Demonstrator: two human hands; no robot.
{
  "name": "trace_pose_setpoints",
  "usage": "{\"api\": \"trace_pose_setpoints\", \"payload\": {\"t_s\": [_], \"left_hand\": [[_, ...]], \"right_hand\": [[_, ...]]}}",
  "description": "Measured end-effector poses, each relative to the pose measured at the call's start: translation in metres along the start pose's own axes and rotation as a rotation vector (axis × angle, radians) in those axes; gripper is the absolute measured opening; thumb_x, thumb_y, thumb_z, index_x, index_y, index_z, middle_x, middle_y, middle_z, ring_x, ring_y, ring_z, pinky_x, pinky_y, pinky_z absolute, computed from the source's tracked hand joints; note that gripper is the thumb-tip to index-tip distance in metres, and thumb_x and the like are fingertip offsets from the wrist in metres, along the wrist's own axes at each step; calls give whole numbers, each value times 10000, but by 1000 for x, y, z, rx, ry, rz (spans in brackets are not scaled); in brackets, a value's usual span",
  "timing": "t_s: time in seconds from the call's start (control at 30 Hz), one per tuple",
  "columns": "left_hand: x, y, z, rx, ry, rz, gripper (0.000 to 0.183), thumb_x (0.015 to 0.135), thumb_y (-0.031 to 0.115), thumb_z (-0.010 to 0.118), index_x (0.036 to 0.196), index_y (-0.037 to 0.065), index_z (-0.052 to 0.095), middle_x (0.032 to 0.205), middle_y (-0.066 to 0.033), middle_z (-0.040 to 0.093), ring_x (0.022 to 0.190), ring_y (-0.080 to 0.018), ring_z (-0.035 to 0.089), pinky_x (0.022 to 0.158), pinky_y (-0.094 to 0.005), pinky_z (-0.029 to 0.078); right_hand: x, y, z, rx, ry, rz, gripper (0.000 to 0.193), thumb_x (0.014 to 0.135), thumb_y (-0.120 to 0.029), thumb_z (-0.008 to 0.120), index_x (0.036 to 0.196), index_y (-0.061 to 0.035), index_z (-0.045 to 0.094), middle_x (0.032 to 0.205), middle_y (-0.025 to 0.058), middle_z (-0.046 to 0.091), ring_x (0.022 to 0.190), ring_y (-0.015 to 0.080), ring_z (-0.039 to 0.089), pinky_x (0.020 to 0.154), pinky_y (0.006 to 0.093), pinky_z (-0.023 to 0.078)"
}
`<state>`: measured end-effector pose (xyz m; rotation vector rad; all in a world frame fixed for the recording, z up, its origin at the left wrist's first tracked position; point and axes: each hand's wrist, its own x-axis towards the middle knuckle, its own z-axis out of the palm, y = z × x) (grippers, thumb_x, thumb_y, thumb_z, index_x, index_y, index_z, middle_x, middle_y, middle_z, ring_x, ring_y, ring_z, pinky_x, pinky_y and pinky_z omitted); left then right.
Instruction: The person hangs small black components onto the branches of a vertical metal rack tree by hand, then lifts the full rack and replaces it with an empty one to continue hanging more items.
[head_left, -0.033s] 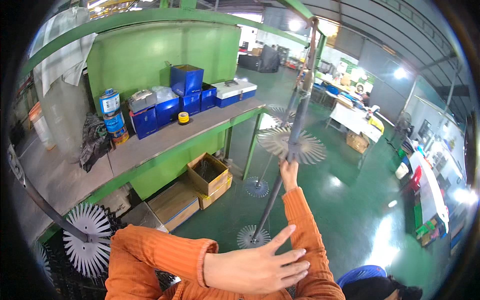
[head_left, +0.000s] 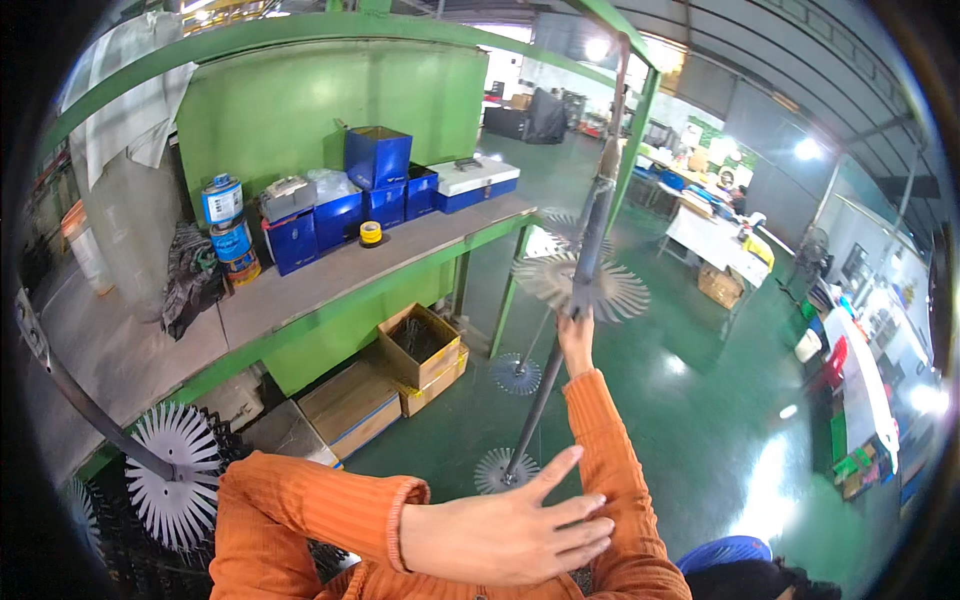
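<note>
A dark metal rod (head_left: 541, 394) rises at a slant in front of me. On its upper part sits a grey slotted metal disc (head_left: 625, 287) with fan-like blades round its rim. My right hand (head_left: 575, 343) is closed round the rod just under this disc, touching its underside; the fingertips are partly hidden. Lower on the rod is another bladed disc (head_left: 492, 470). My left hand (head_left: 505, 532) is held across my body, back up, fingers spread and holding nothing. To the left, a white bladed disc (head_left: 190, 490) sits on a second bent-looking rod (head_left: 95, 412).
A workbench (head_left: 310, 298) carries blue bins (head_left: 378, 160), stacked cans (head_left: 230, 235) and a yellow tape roll (head_left: 371, 233). Cardboard boxes (head_left: 415, 335) stand below it. Another bladed disc (head_left: 517, 374) hangs behind the rod. A blue round thing (head_left: 725, 555) is at the lower right.
The view has shifted very slightly. My right hand stays at the rod under the disc, and my left hand stays spread in nearly the same place.
</note>
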<state>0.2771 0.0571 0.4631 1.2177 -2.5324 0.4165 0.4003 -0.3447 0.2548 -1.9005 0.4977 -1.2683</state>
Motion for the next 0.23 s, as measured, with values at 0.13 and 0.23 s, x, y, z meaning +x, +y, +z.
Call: {"api": "trace_pose_setpoints", "payload": {"t_s": [0.13,0.23], "left_hand": [[-9,-21,7,76,-81,-183,524,942,265,566,1427,66,558,1415,-73,581,1374,-255,512,1156,-730,268],[-32,-30,13,79,-226,-441,584,906,265,649,1466,144,538,1457,-49,562,1377,-242,520,1199,-710,167]], "right_hand": [[42,6,47,23,-44,-5,251,912,-10,628,1159,10,592,1000,251,688,859,424,680,738,480,523],[61,37,96,403,88,9,267,962,-114,642,1198,6,609,946,144,689,788,261,628,709,394,504]]}}
